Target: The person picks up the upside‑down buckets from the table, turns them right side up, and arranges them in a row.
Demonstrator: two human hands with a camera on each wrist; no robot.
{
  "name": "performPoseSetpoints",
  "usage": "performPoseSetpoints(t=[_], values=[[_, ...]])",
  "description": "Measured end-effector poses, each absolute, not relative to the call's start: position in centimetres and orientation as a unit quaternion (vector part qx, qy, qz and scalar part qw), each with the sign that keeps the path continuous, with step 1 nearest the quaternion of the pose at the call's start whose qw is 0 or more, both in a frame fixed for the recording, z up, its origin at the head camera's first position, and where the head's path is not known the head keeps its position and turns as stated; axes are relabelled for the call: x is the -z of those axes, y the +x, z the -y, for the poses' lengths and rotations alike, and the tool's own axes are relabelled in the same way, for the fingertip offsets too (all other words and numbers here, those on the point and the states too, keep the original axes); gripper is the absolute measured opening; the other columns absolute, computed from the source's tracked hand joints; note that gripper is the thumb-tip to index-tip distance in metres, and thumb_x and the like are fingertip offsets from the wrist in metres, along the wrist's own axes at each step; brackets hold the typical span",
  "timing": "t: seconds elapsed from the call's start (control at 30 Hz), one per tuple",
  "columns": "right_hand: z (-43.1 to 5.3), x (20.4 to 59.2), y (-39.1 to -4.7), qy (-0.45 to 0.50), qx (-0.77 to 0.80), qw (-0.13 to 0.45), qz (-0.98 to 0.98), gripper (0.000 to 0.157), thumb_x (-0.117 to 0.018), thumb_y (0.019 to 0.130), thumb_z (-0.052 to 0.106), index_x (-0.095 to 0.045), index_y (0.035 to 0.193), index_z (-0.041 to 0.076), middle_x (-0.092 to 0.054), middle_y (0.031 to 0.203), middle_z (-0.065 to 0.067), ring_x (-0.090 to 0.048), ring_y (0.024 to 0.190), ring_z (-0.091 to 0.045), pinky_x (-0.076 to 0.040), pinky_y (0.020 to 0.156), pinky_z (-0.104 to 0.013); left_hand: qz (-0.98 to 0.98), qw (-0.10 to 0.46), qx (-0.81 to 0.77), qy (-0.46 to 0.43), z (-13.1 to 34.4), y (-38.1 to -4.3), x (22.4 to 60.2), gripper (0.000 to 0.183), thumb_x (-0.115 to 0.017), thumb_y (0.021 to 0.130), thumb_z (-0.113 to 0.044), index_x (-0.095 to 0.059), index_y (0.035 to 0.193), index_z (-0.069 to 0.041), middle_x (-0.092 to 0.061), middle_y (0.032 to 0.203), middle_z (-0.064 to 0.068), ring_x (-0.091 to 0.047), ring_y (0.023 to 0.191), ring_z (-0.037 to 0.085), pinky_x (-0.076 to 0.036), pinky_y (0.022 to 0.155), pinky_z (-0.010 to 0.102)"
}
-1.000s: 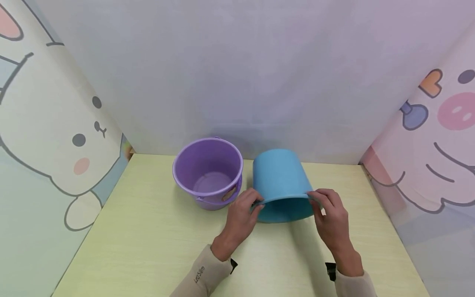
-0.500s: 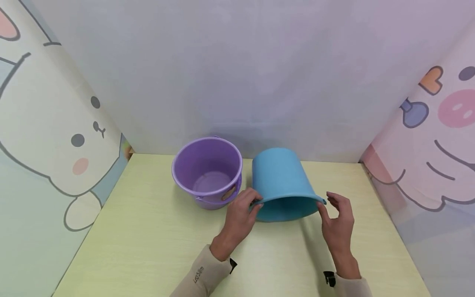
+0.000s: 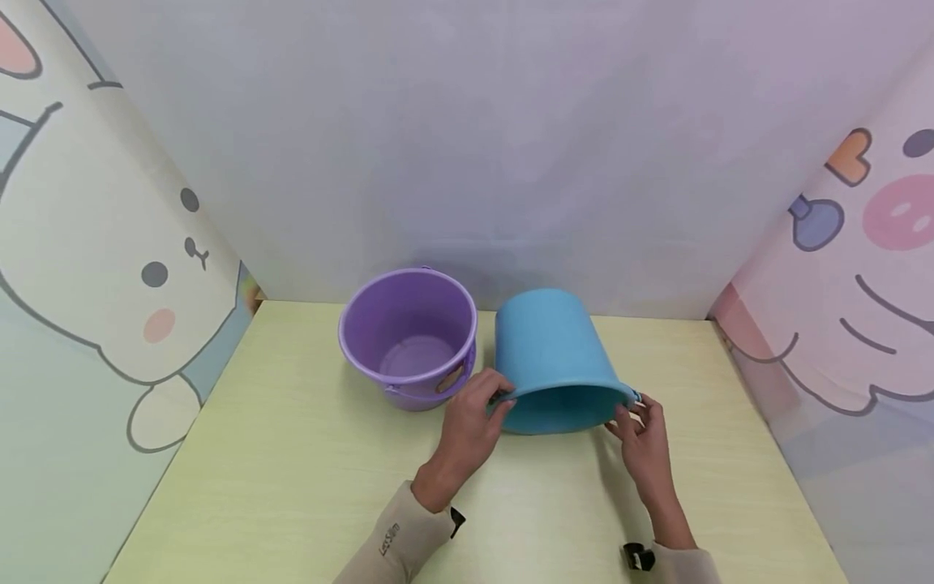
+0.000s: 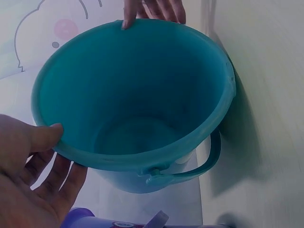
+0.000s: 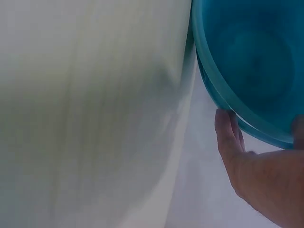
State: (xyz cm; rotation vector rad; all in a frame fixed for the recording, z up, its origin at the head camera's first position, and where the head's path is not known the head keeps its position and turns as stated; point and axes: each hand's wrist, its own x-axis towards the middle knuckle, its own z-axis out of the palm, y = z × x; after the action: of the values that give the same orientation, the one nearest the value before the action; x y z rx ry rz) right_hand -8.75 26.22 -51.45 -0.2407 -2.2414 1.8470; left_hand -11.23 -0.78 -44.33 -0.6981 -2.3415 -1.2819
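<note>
A blue bucket [image 3: 550,341] lies tipped on its side on the table, mouth facing me. My left hand [image 3: 467,426] holds the rim's left side, thumb inside and fingers outside, as the left wrist view shows. On the opposite side my right hand [image 3: 645,454] grips the rim. In the right wrist view, that hand's fingers [image 5: 227,130] lie along the outside of the rim while its thumb reaches over the inside. The bucket's handle [image 4: 209,161] hangs on the underside, toward the tabletop, in the left wrist view.
A purple bucket [image 3: 352,357] stands upright just left of the blue one, its handle folded down at the front. The pale wooden table [image 3: 292,487] ends at a light cloth backdrop [image 3: 467,162]. Cartoon-printed side panels [image 3: 95,268] flank it.
My right hand let go of the rim, moved out to the right, then came back lower and took hold of it from below. The left hand kept its grip, and the bucket barely moved.
</note>
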Motion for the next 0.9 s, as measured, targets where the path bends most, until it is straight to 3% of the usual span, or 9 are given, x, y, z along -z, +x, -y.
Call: performPoseSetpoints(t=[0.17, 0.3, 0.53, 0.9], values=[[-25.7, 51.6, -8.5, -0.089, -0.659, 0.063, 0.745, 0.039, -0.044, 0.099, 0.026, -0.034, 0.13, 0.004, -0.044, 0.13, -0.019, -0.059, 0.101, -0.013, -0.051, 0.082, -0.037, 0.829, 0.19, 0.463, -0.247, 0.9, -11.2, 44.4, 0.021, -0.073, 0.079, -0.004, -0.059, 0.091, -0.015, -0.055, 0.09, -0.005, -0.053, 0.081, 0.007, -0.049, 0.068, 0.024], [-25.4, 51.2, -8.5, -0.09, -0.66, 0.058, 0.744, 0.034, -0.043, 0.099, 0.014, -0.036, 0.129, 0.0, -0.046, 0.124, -0.018, -0.058, 0.101, -0.016, -0.05, 0.083, -0.04, 0.828, 0.186, 0.47, -0.245, 0.9, -11.1, 44.5, 0.021, -0.072, 0.08, -0.004, -0.06, 0.093, -0.015, -0.054, 0.091, -0.005, -0.053, 0.082, 0.008, -0.049, 0.068, 0.026], [-25.5, 51.1, -8.1, -0.093, -0.649, 0.085, 0.751, 0.026, -0.049, 0.096, 0.008, -0.043, 0.12, 0.002, -0.051, 0.113, -0.016, -0.062, 0.094, -0.017, -0.052, 0.079, -0.033, 0.818, 0.189, 0.482, -0.252, 1.0, -11.2, 44.7, 0.02, -0.068, 0.083, -0.005, -0.06, 0.098, -0.014, -0.055, 0.094, -0.003, -0.054, 0.082, 0.011, -0.051, 0.067, 0.03], [-25.6, 49.0, -7.8, -0.095, -0.606, 0.147, 0.776, 0.025, -0.055, 0.092, 0.002, -0.049, 0.115, -0.001, -0.053, 0.108, -0.009, -0.059, 0.092, -0.016, -0.053, 0.073, -0.023, 0.795, 0.181, 0.525, -0.245, 1.1, -11.1, 44.6, 0.017, -0.064, 0.087, -0.007, -0.061, 0.103, -0.012, -0.055, 0.097, 0.0, -0.056, 0.082, 0.01, -0.052, 0.065, 0.02]])
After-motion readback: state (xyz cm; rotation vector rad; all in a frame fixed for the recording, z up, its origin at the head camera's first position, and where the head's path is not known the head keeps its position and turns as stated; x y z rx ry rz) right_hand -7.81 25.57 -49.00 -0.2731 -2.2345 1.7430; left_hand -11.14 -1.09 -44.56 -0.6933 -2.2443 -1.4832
